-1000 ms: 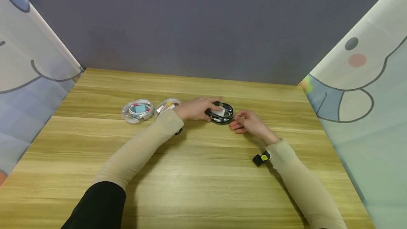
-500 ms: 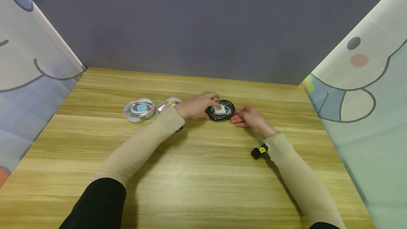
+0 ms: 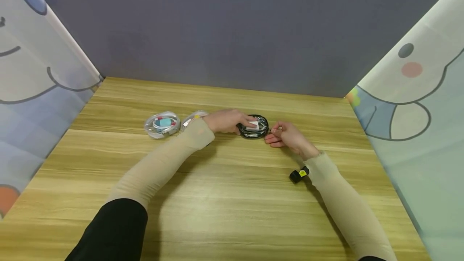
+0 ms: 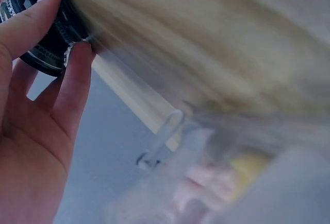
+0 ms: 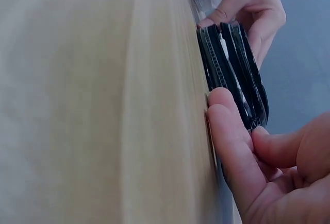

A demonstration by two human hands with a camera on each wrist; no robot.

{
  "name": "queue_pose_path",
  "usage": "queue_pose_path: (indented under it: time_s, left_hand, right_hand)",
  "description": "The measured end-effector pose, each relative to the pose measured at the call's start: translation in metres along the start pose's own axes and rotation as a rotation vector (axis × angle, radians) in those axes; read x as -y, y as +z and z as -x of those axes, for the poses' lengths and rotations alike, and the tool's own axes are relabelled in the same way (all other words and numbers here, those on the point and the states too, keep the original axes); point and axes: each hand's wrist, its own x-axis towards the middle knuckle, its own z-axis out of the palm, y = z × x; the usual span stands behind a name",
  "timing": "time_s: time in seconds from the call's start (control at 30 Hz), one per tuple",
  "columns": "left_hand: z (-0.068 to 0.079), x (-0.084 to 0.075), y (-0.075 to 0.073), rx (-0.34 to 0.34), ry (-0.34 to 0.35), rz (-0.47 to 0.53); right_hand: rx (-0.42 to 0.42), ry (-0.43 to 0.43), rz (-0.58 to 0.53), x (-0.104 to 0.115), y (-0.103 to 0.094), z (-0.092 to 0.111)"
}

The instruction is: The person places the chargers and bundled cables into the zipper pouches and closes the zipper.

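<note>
We see a round black zip case (image 3: 253, 126) lying flat on the tabletop (image 3: 232, 196), near the far middle, with a white label on its lid. Our left hand (image 3: 226, 121) reaches across and rests on the case, its grip curved round the near left rim with the fingertips laid on top; in the left wrist view the fingers (image 4: 69, 92) press against the case's zip edge (image 4: 46, 54). Our right hand (image 3: 286, 136) sits just beside the case on its right, fingers curled, thumb and forefinger pinching at the zip side; the right wrist view shows those fingers (image 5: 232, 147) touching the case's edge (image 5: 232, 64), though the pull itself is hidden. Left of the left hand lie two clear round cases (image 3: 162, 124), (image 3: 193, 118), side by side, with coiled cables inside.
</note>
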Motion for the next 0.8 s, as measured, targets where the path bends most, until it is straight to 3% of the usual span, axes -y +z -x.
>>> queue_pose_path:
  time_s: [0.33,0.57,0.8]
  left_hand:
    - [-0.002,-0.004,0.002,-0.021,0.004,0.003]
    - [-0.004,-0.012,0.002,-0.045,0.003,-0.021]
    - [-0.002,-0.020,0.000,-0.035,-0.035,-0.017]
  right_hand:
    - [0.018,-0.001,0.020,-0.002,0.003,0.010]
    - [0.083,0.009,0.032,0.000,0.014,0.019]
    - [0.066,0.005,0.001,0.000,0.020,0.020]
